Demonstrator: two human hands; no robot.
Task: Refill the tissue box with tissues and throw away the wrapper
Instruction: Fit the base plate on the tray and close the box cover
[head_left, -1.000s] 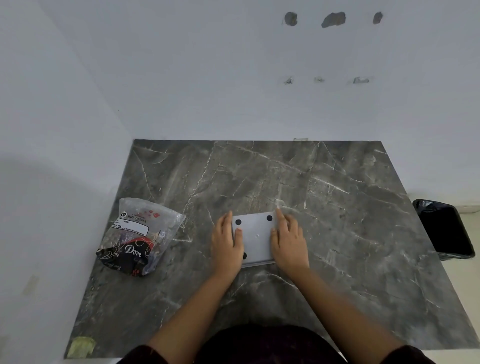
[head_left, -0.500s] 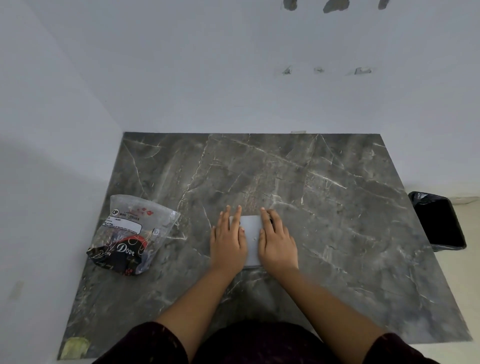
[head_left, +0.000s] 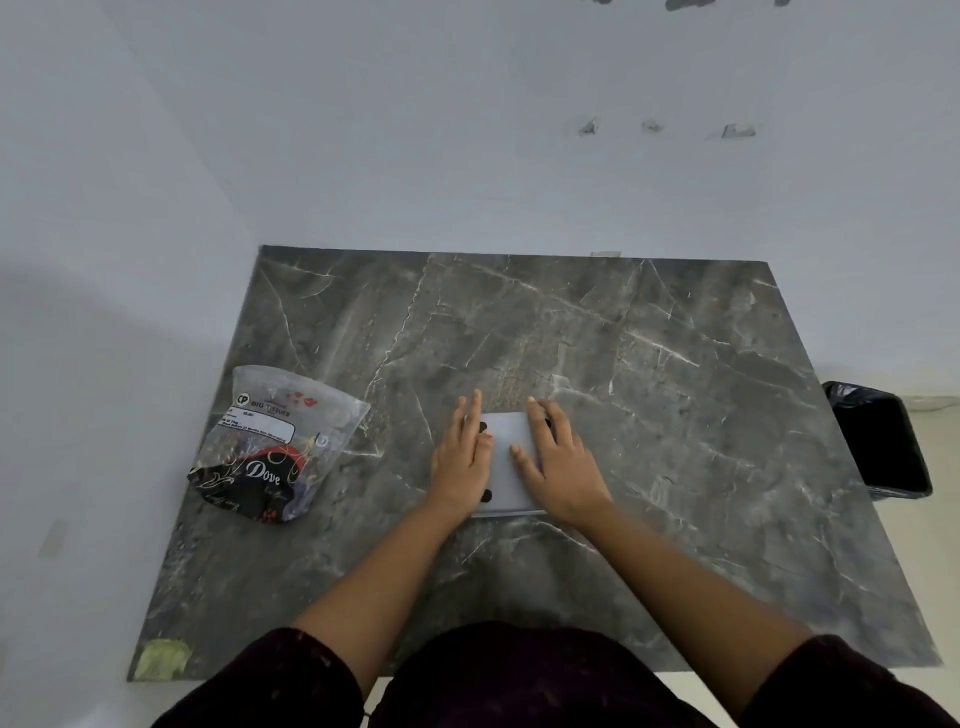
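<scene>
Head cam looks down on a dark grey marble-look table (head_left: 649, 364) with a small light grey rectangular tissue box (head_left: 506, 460) lying near its middle, bottom face up, going by the little black rubber feet showing. The left hand (head_left: 462, 462) lies flat along the box's left edge and the right hand (head_left: 558, 470) flat along its right edge, fingers stretched out and pressing down, not curled around anything. So no real grip, just open palms resting on the base panel.

My guess is we're at the closing-up step: the base looks like it's being pushed or slid back into place. I can't tell if it's fully seated, or whether tissues are inside.

Left of the box, well apart from it, sits the crumpled clear plastic tissue wrapper with black and red print (head_left: 270, 447). It looks empty-ish. Far right of the box, off the table edge on the floor, is a black bin with a black liner (head_left: 878, 441).

Next up would probably be flipping the box upright, then grabbing the wrapper and carrying it across to the bin.
</scene>
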